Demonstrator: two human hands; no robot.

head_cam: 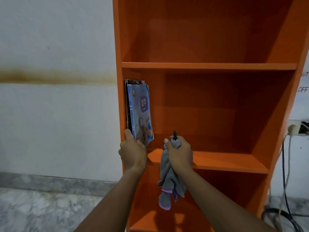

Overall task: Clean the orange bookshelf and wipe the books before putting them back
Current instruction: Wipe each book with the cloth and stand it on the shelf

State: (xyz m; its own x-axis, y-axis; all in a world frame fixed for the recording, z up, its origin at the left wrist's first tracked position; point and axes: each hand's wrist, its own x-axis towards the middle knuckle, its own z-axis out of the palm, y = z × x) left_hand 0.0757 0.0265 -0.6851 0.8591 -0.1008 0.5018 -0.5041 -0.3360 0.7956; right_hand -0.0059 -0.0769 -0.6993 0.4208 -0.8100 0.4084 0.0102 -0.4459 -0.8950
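The orange bookshelf (209, 66) fills the right half of the view. Several thin books (139, 111) stand upright against the left wall of its middle compartment; the front one has a blue cover. My left hand (133, 152) grips the lower corner of these books at the shelf's front edge. My right hand (179, 154) is closed around a grey cloth (168, 186) with purple trim that hangs down in front of the shelf board. A small dark tip pokes up from that fist; I cannot tell what it is.
The top compartment holds nothing, and the one below the hands is dark. A stained white wall (55, 97) and marble floor (41, 210) lie to the left. On the right, a wall socket (294, 128) with plugs and hanging cables (284, 181) sits beside the shelf.
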